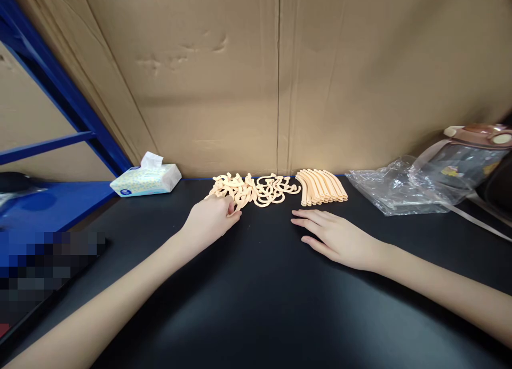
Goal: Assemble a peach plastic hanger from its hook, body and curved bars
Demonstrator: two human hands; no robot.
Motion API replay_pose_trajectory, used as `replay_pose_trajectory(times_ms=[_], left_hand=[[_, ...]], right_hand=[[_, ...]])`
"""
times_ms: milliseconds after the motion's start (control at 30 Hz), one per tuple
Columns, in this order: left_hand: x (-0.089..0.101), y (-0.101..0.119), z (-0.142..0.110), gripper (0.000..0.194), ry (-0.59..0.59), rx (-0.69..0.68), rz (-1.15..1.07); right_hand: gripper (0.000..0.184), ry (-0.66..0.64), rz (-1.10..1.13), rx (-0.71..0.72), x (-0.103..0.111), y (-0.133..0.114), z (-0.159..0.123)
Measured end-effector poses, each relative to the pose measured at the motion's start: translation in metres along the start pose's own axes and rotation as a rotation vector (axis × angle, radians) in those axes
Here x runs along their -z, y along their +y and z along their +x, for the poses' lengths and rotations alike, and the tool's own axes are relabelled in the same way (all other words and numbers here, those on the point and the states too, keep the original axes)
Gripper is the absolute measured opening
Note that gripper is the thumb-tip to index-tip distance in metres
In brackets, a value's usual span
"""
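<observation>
My left hand (211, 219) reaches to the near edge of a heap of cream curved plastic pieces (236, 189), its fingers curled and pinching one of them. To the right of that heap lies a loose tangle of cream rings and hooks (276, 189). Further right is a neat row of cream curved strips (322, 186). My right hand (334, 237) lies flat on the black table (264, 299) just in front of those strips, fingers stretched out and holding nothing.
A tissue pack (147, 178) sits at the back left beside a blue metal rack (60, 97). Crumpled clear plastic bags (394, 190) and a lidded bottle with a strap (474, 155) lie at the right. Cardboard (280, 75) walls the back.
</observation>
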State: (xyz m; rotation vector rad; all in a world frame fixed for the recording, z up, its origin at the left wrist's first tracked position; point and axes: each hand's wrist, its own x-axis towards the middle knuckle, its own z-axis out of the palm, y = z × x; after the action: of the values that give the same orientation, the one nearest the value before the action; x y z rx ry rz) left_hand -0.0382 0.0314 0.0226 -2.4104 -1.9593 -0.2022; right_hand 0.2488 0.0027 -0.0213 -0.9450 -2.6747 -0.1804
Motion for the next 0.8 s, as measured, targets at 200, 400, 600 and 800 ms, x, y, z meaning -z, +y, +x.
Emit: replay_pose_trajectory(times_ms=[200,400,600,800], left_hand=[[0.008,0.007,-0.004,0.019,0.072,0.059,-0.058],[0.02,0.025,-0.019,0.022,0.043,0.019,-0.123],[0.022,0.04,-0.037,0.022,-0.339,-0.309,-0.277],[0.024,0.036,-0.038,0.022,-0.453,-0.507,-0.253]], right_hand=[[0.037,-0.003,-0.001,0.0,0.002,-0.001,0.001],[0.037,-0.007,0.015,-0.008,0.001,0.0,0.001],[0.037,-0.006,0.043,-0.009,0.001,0.001,0.001],[0.037,-0.019,0.044,-0.017,0.002,0.001,0.002]])
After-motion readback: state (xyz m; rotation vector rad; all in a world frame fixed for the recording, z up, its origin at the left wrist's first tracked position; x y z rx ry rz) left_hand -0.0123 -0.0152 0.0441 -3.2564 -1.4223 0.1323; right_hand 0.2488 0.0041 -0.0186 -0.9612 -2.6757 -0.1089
